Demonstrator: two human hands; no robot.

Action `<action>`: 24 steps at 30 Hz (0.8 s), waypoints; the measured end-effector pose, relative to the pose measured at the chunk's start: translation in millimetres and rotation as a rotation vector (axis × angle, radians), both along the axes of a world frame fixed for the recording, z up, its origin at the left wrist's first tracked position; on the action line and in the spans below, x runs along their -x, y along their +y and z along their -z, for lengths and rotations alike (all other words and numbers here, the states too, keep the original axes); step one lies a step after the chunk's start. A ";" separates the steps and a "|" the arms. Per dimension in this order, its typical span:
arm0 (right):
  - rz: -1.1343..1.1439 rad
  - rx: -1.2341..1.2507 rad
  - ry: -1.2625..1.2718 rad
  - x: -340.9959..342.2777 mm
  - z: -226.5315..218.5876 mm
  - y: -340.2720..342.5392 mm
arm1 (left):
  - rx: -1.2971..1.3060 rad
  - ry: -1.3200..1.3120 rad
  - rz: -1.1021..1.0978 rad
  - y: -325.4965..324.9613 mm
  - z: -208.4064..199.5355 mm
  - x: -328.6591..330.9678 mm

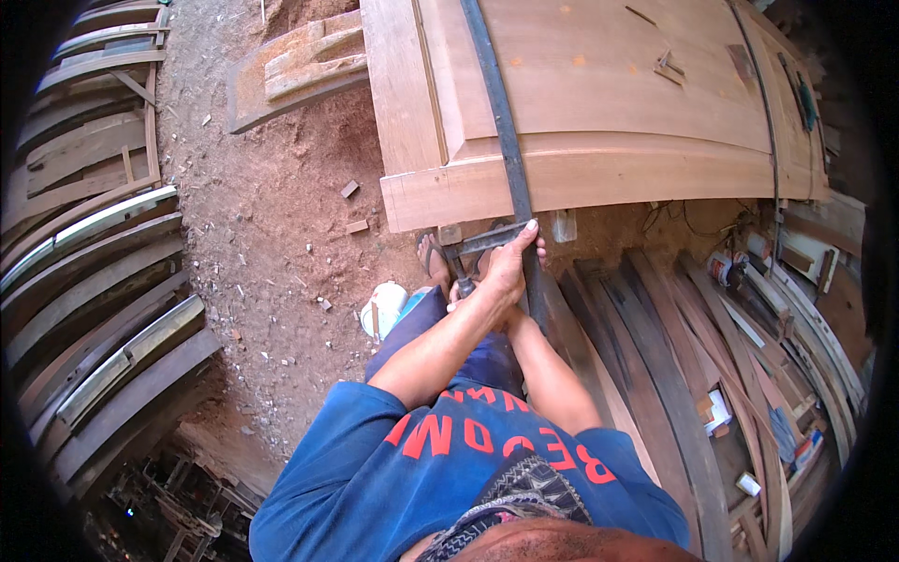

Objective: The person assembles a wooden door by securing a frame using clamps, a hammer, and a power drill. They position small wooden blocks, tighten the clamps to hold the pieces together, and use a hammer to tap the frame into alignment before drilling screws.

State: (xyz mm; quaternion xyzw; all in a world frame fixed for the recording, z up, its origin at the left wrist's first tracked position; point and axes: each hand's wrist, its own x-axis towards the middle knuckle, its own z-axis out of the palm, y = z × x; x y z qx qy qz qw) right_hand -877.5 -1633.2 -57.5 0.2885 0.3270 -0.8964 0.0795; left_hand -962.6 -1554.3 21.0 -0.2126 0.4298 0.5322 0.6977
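A long dark metal bar clamp (501, 122) lies across a wooden panelled door (599, 178) and sticks out past its near edge. My left hand (510, 262) is closed around the bar beside the clamp's jaw, thumb on top and fingertips showing on the right side. My right hand (455, 304) is mostly hidden beneath my left forearm; its visible fingers are at the clamp's screw handle (464, 285). A small wood block (450, 234) sits at the jaw's left end, just short of the door edge. The two forearms cross.
Another clamp (773, 140) spans the door's right part. Wood scraps (669, 70) lie on the door. Long boards (655, 328) lie at my right, and stacked curved timbers (122, 253) at the left. A white container (382, 311) stands near my legs on the sawdust-strewn ground (272, 234).
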 end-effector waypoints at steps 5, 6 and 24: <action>-0.100 -0.564 -0.283 24.5 -43.7 15.0 | -0.002 -0.022 0.035 4.0 -15.0 6.9; -0.033 -0.962 -0.388 35.5 -67.3 -3.5 | -0.008 0.010 0.018 -1.1 -10.1 10.7; 0.122 -0.901 -0.760 61.2 -81.9 -16.9 | 0.153 0.280 0.315 -170.2 40.3 138.0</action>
